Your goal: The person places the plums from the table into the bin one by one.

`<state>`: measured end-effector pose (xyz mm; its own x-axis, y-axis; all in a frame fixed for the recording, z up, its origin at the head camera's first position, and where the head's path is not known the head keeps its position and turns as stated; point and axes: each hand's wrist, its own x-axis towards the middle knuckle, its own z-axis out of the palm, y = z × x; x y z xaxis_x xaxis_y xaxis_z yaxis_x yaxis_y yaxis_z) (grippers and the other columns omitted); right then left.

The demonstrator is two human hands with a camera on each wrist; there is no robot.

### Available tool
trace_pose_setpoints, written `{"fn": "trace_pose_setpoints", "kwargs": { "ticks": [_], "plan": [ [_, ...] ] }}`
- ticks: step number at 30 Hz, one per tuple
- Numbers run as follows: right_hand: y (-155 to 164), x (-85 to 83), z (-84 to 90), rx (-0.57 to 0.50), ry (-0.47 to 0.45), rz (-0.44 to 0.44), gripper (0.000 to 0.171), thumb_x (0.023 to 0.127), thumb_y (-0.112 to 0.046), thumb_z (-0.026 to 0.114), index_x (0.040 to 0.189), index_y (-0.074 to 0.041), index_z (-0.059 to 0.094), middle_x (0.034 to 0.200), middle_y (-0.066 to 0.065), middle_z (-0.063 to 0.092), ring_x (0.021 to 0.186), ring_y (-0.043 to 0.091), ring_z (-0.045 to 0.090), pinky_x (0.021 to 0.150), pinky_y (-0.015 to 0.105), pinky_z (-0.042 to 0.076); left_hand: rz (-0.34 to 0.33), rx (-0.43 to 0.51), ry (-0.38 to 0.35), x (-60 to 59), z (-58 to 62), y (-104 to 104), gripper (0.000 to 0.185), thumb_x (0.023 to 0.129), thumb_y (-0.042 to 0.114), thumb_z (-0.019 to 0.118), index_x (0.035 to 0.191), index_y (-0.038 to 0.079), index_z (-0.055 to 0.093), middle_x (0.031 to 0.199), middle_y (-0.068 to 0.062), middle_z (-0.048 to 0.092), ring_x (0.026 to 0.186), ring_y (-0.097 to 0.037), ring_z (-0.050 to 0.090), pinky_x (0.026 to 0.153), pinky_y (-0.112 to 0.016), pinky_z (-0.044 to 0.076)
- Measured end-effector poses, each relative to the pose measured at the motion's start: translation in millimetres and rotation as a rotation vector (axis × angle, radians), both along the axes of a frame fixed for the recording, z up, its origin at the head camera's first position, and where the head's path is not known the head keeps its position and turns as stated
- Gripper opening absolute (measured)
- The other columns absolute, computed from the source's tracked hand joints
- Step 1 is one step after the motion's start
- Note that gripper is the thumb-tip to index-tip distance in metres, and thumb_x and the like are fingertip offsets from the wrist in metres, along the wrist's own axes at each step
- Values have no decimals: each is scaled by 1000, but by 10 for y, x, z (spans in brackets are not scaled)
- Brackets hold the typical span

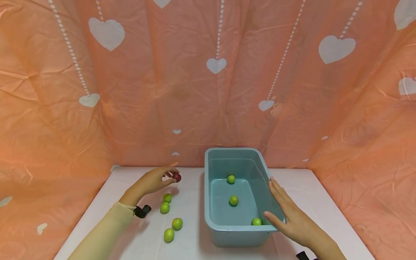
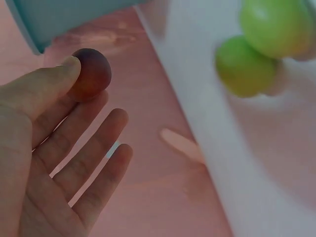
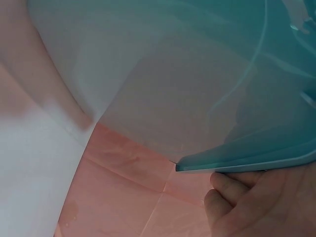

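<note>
My left hand pinches a small dark red ball between thumb and forefinger, just above the white table, left of the blue tub. The left wrist view shows the red ball at my thumb tip, the other fingers loosely spread. My right hand lies with straight fingers along the tub's right wall, thumb over the rim. In the right wrist view its fingers sit under the tub's rim. Three green balls lie inside the tub.
Several green balls lie on the white table left of the tub; two of them show blurred in the left wrist view. An orange heart-patterned sheet closes off the back and both sides.
</note>
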<state>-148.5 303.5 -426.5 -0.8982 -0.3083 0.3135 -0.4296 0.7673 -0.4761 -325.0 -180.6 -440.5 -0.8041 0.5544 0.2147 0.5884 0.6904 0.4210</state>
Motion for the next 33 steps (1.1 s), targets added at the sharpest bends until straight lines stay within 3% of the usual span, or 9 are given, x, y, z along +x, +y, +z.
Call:
{"fn": "trace_pose_setpoints", "kwargs": {
  "ticks": [5,10,15,20,28,33],
  "plan": [
    [4,-4,9,10,-12,-6,89,104,-39,71,173,-13,20,180,8,14,161,50,18,113,6,1,-27,26,25,24,162,143,40,101,26,78,137,7,70,119,-2,76,111,-27,73,98,-54,58],
    [6,-10,21,13,-16,-12,90,104,-39,72,173,-14,20,180,9,14,159,53,18,121,17,3,-64,45,32,53,358,331,34,102,27,78,132,12,72,117,0,74,113,-29,71,100,-53,58],
    [-1,-11,23,21,33,20,91,102,-37,74,171,-8,23,178,15,18,157,57,22,116,6,0,-118,73,36,90,545,555,37,101,25,78,135,13,71,120,1,74,114,-24,72,102,-49,58],
    [-5,-20,24,34,73,37,91,101,-36,76,170,-5,26,177,19,22,156,57,25,117,4,-1,-151,91,31,114,681,751,40,102,24,78,139,12,69,124,-1,74,114,-22,73,102,-49,58],
    [-10,-24,30,72,106,38,91,100,-38,76,169,-3,28,176,20,24,157,52,27,120,6,-2,-177,77,21,135,771,975,41,102,24,77,140,13,69,125,-1,75,114,-18,72,100,-44,60],
    [-5,-27,37,114,151,44,90,100,-37,77,167,3,31,174,24,27,161,38,24,123,10,-4,-219,76,-9,145,797,1115,40,103,23,76,140,10,69,127,-4,73,115,-20,72,103,-47,59]
  ]
}}
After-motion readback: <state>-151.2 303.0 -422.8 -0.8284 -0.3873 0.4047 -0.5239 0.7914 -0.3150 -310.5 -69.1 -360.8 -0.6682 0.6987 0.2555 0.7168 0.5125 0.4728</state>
